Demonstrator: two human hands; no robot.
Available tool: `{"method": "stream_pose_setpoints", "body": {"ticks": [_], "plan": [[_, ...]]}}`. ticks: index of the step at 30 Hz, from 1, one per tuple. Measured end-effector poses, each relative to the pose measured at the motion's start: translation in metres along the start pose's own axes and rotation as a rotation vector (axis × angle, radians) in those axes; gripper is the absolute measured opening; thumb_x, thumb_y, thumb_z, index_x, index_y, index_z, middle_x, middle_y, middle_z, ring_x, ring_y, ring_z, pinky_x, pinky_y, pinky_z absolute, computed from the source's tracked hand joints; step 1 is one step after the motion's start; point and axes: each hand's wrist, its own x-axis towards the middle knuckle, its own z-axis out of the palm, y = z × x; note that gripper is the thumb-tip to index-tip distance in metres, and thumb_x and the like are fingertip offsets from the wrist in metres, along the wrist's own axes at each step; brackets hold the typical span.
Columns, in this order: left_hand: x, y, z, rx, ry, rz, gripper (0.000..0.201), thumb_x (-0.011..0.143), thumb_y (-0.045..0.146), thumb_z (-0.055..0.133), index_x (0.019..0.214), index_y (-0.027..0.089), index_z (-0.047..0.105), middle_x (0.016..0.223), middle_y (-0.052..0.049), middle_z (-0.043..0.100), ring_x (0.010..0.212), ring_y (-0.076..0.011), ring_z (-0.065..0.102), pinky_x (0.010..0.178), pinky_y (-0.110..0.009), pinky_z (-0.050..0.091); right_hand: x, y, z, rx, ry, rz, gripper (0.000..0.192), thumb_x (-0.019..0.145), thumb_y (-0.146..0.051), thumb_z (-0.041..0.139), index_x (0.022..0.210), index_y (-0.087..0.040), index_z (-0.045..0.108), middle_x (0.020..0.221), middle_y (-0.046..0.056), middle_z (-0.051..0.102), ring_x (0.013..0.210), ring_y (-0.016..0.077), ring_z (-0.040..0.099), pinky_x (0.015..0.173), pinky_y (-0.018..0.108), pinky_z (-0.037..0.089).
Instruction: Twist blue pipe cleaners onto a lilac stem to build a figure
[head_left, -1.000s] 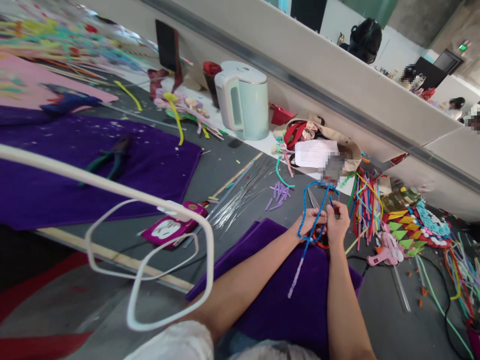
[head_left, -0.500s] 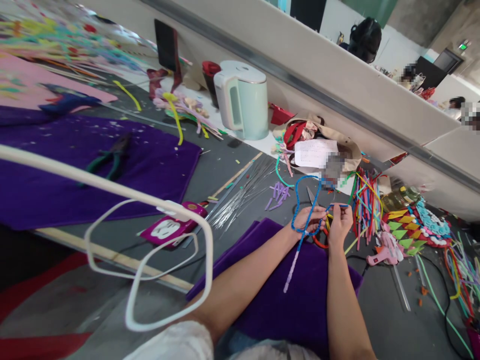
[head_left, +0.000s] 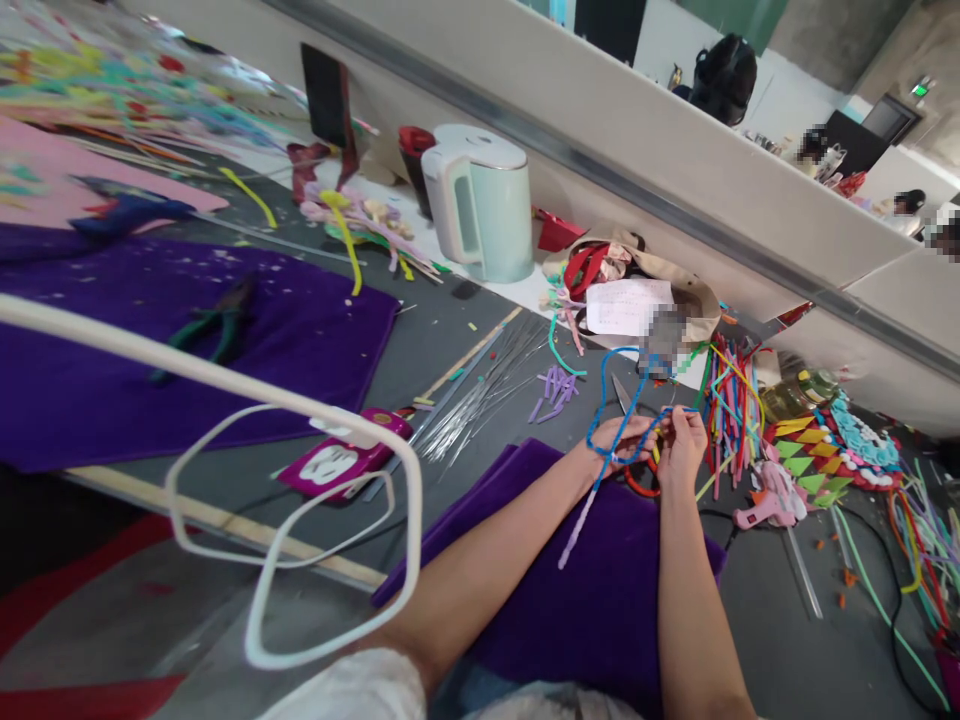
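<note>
A blue pipe cleaner (head_left: 605, 395), bent into a large loop with a pale lilac stem (head_left: 576, 530) hanging down, is held between both hands above a folded purple cloth (head_left: 555, 610). My left hand (head_left: 621, 440) is closed on it near the loop's base. Close by on the right, my right hand (head_left: 685, 438) pinches the blue strand between thumb and fingers. Scissors (head_left: 643, 484) with red-orange handles lie below and behind the hands, partly hidden by them.
To the right lie a bundle of coloured pipe cleaners (head_left: 731, 420), a pink glue gun (head_left: 776, 500) and a glass jar (head_left: 799, 393). Thin wires (head_left: 480, 395), short purple pieces (head_left: 553, 390), a kettle (head_left: 491, 205) and pliers (head_left: 217, 325) are left of centre. A white frame (head_left: 416, 520) crosses the foreground.
The loop and its lilac stem have tilted, the stem's lower end swinging slightly left and up. My right fingers have shifted a little along the blue strand. Both hands keep their hold.
</note>
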Motion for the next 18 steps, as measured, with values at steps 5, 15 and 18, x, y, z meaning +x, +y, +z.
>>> {"method": "stream_pose_setpoints", "body": {"ticks": [5, 15, 18], "plan": [[-0.003, 0.007, -0.002, -0.111, 0.024, -0.094, 0.048, 0.084, 0.052, 0.049, 0.093, 0.007, 0.063, 0.078, -0.015, 0.069, 0.071, -0.0224, 0.069, 0.055, -0.028, 0.056, 0.014, 0.000, -0.013, -0.030, 0.120, -0.138, 0.023, 0.073, -0.036, 0.064, 0.077, -0.016, 0.053, 0.070, -0.002, 0.061, 0.053, 0.0057, 0.051, 0.047, 0.016, 0.037], [-0.016, 0.010, 0.006, 0.251, -0.052, -0.041, 0.045, 0.072, 0.032, 0.070, 0.111, 0.013, 0.057, 0.107, -0.016, 0.067, 0.081, -0.0241, 0.069, 0.043, -0.020, 0.051, 0.022, 0.002, -0.027, -0.032, 0.203, -0.144, 0.026, 0.071, -0.039, 0.065, 0.073, -0.017, 0.051, 0.061, -0.005, 0.055, 0.049, 0.0062, 0.049, 0.044, 0.016, 0.036], [-0.017, 0.008, 0.009, 0.341, 0.007, -0.015, 0.035, 0.071, 0.014, 0.069, 0.105, 0.011, 0.061, 0.108, -0.016, 0.067, 0.075, -0.0193, 0.070, 0.036, -0.014, 0.044, 0.025, 0.002, -0.030, 0.071, 0.166, -0.058, 0.027, 0.068, -0.038, 0.068, 0.070, -0.018, 0.050, 0.060, -0.005, 0.056, 0.050, 0.0070, 0.050, 0.044, 0.017, 0.037]]}}
